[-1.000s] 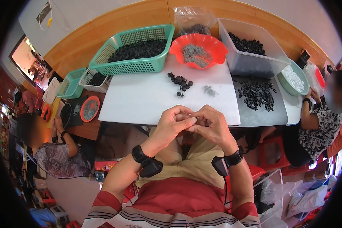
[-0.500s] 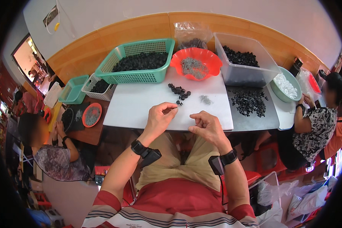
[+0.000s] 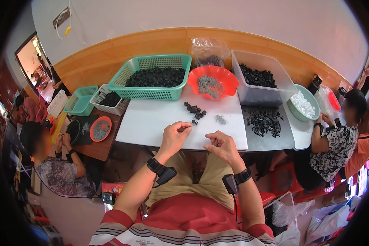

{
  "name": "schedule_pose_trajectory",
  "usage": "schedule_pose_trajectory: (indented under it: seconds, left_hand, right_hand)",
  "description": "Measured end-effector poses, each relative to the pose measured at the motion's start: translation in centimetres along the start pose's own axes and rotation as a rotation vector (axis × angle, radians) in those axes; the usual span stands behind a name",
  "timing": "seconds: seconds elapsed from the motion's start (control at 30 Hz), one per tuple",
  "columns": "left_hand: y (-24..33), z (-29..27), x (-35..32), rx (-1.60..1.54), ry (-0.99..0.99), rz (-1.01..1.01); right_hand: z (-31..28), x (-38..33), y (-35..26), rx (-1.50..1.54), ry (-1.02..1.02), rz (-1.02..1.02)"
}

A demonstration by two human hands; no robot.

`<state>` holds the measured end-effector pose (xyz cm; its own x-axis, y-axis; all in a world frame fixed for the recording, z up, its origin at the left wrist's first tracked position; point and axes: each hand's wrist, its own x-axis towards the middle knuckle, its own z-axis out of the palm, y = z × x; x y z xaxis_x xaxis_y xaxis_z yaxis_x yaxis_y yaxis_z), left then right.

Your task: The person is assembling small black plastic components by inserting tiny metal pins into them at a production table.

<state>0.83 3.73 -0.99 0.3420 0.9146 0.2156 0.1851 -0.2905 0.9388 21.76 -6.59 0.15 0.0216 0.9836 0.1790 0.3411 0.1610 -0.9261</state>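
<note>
Reaching forward over the near edge of the white board (image 3: 151,123), the left hand (image 3: 174,137) is pinching its thumb and forefinger together close to a small cluster of black caps (image 3: 194,110); whether anything tiny is sitting between those fingertips is too small to tell. The right hand (image 3: 221,147) is hovering just beside it with fingers curled loosely inward, and what it is holding, if anything, is hidden. A little heap of grey springs (image 3: 221,119) is lying just to the right of the caps, both well within reach. To do this step well, the person is probably best keeping the wrists low over the board, taking one piece at a time with the fingertips rather than raking the heap, and bringing both hands together close to the body so small parts are not dropping off the edge. Farther back, the green basket (image 3: 151,78), the red bowl (image 3: 213,82) and the clear tub (image 3: 260,84) are holding bulk stock.
</note>
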Motion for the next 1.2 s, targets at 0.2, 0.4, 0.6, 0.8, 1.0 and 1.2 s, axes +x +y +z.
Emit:
schedule_pose_trajectory:
  seconds: [0.2, 0.4, 0.6, 0.8, 1.0, 1.2]
  left_hand:
    - [0.3, 0.1, -0.1, 0.064, 0.023, 0.015]
    - [0.3, 0.1, -0.2, 0.063, 0.026, 0.017]
    - [0.5, 0.0, -0.4, 0.063, 0.028, 0.012]
    - [0.5, 0.1, -0.5, 0.035, 0.038, 0.022]
    - [0.5, 0.0, -0.5, 0.030, 0.036, 0.021]
    - [0.7, -0.2, -0.6, 0.016, 0.031, 0.027]
  right_hand:
    - [0.0, 0.1, 0.4, 0.012, 0.006, -0.001]
    - [0.2, 0.0, 0.5, 0.043, 0.016, -0.004]
    - [0.1, 0.0, 0.0, 0.006, 0.012, 0.005]
    - [0.1, -0.1, 0.1, 0.062, 0.016, 0.047]
    - [0.2, 0.0, 0.0, 0.024, 0.017, 0.037]
    - [0.3, 0.0, -0.3, 0.038, 0.013, 0.078]
